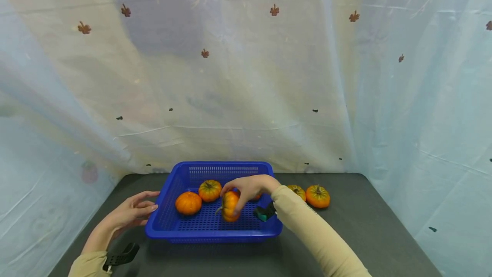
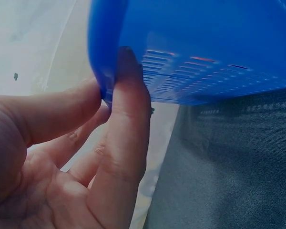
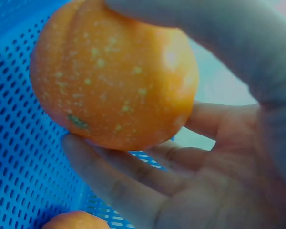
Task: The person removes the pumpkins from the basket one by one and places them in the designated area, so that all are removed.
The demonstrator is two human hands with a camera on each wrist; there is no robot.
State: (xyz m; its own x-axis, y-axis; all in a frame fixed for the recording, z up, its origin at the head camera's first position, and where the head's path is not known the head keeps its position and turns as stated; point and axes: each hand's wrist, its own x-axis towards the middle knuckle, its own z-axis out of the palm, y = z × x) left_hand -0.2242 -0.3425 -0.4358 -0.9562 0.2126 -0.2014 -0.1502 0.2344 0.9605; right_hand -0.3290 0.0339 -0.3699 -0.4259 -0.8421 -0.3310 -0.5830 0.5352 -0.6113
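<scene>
My right hand (image 1: 250, 189) grips a small orange pumpkin (image 1: 229, 208) with a long stem, inside the outline of the blue plastic basket (image 1: 215, 239). In the right wrist view the thumb lies over one side of this pumpkin (image 3: 114, 81) and the fingers curl round the other. At the basket's left side, my left hand (image 1: 132, 213) pinches the rim (image 2: 105, 43) between thumb and finger. Two pumpkins sit in the basket's left half, one plain orange (image 1: 188, 203) and one green-streaked (image 1: 209, 190). Another, partly hidden behind the right hand, shows only a reddish-orange edge.
Right of the basket, two green-and-orange pumpkins rest on the dark table (image 1: 346, 234): one (image 1: 318, 196) in full view, the other (image 1: 297, 191) partly behind the right sleeve. A pale printed curtain (image 1: 238, 97) hangs behind the table and along both sides.
</scene>
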